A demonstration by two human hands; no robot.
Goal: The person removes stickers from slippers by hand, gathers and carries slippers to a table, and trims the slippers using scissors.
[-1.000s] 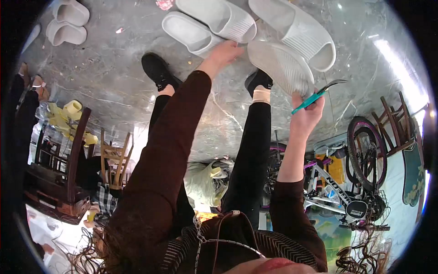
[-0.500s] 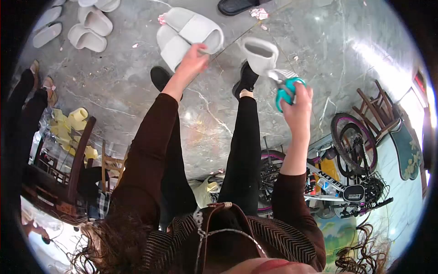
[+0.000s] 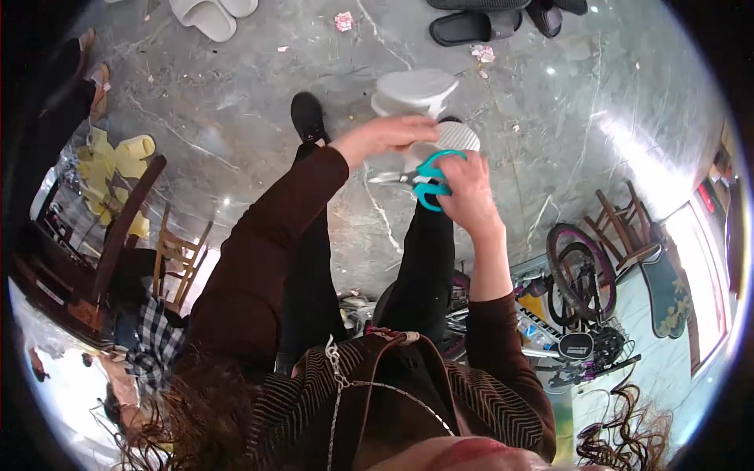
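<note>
White slippers [image 3: 416,86] are bunched together between my hands above the floor, one showing its ribbed sole [image 3: 459,136]. My left hand [image 3: 393,133] reaches across them from the left, fingers closed on a slipper, though blur and overlap hide the exact hold. In my right hand [image 3: 469,188] are scissors with turquoise handles [image 3: 432,166]; their metal blades [image 3: 391,179] point left, below my left hand. The right fingertips are right beside the ribbed sole, and whether they also pinch it I cannot tell.
More pale slippers [image 3: 206,17] lie at the upper left, black slippers [image 3: 463,28] at the upper right. Pink-and-white scraps [image 3: 343,21] dot the grey floor. A bicycle [image 3: 581,290] and wooden chair [image 3: 624,224] stand right; another person's feet [image 3: 98,86] are left.
The white slipper pair has left the floor and is now together with the slipper near my right hand. My hands have come together, and the scissors have swung to point left.
</note>
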